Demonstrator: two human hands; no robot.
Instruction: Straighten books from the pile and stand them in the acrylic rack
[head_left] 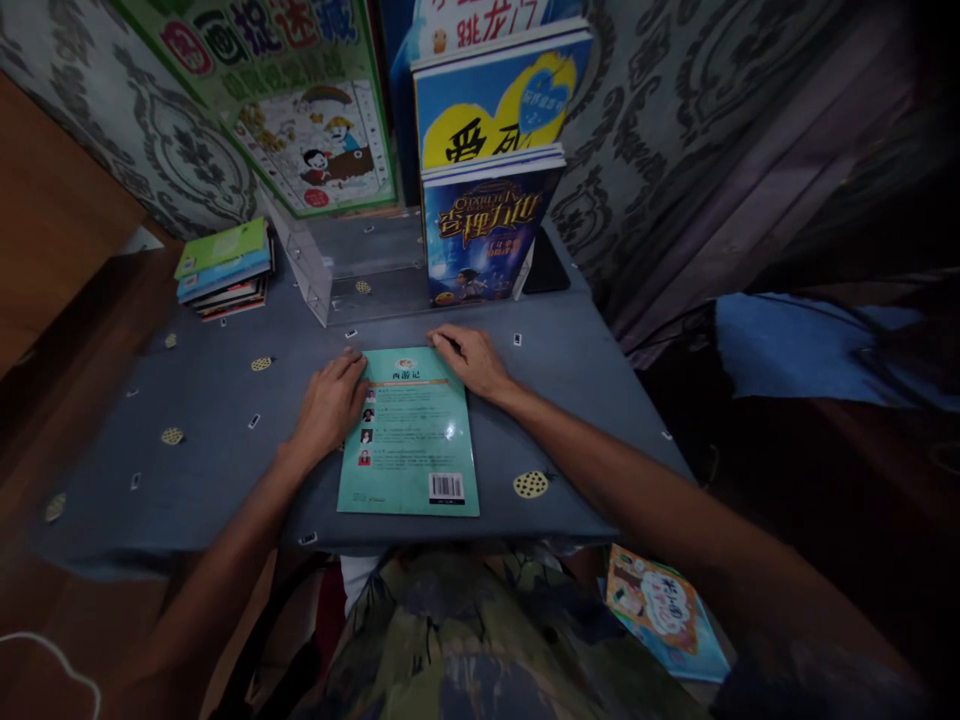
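Note:
A thin green paperback book lies flat on the table, its back cover up with small portraits, text and a barcode at the lower right. Along the book's upper left edge rests my left hand, fingers stretched forward and touching the edge. My right hand lies over the upper right corner, its fingers loosely bent and reaching toward the top edge. Neither hand lifts the book, and both look open. Just beyond my hands stands a clear acrylic book rack with a dark blue book upright at its right end.
Behind the dark blue book stand a blue-and-yellow book and others. A large green picture book leans at the back. Left of the rack is a stack of books. Another book lies below the table's front edge, right of my lap.

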